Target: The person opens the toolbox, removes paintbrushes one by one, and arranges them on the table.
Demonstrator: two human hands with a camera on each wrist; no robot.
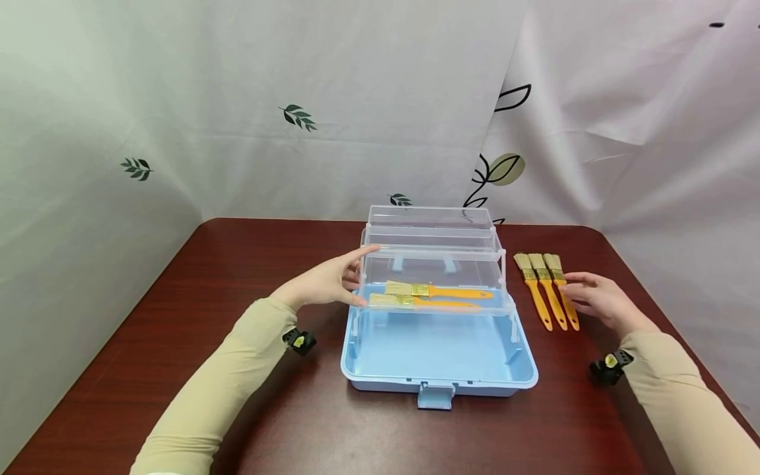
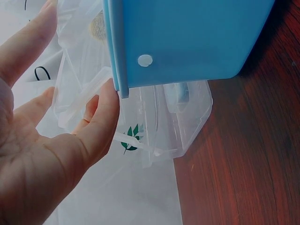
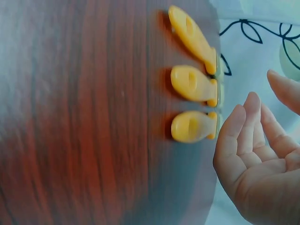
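A light blue box [image 1: 439,353] with clear fold-out trays [image 1: 433,254] stands open on the table. Two paintbrushes with yellow handles, the back brush [image 1: 454,291] and the front brush [image 1: 442,303], lie crosswise in the lower tray. My left hand [image 1: 326,280] is at the trays' left end, thumb and index finger spread along it; the left wrist view shows its fingertips [image 2: 108,93] right at the clear plastic beside the blue wall. To the right of the box, three more paintbrushes [image 1: 553,303] lie side by side, bristles away. My right hand [image 1: 605,300] hovers by the rightmost one, fingers loosely bent, holding nothing.
The dark red-brown table [image 1: 237,316] has its back edge against a white cloth [image 1: 356,158] with leaf prints. A blue latch [image 1: 436,396] hangs at the front of the box. Black wrist cameras sit on both sleeves.
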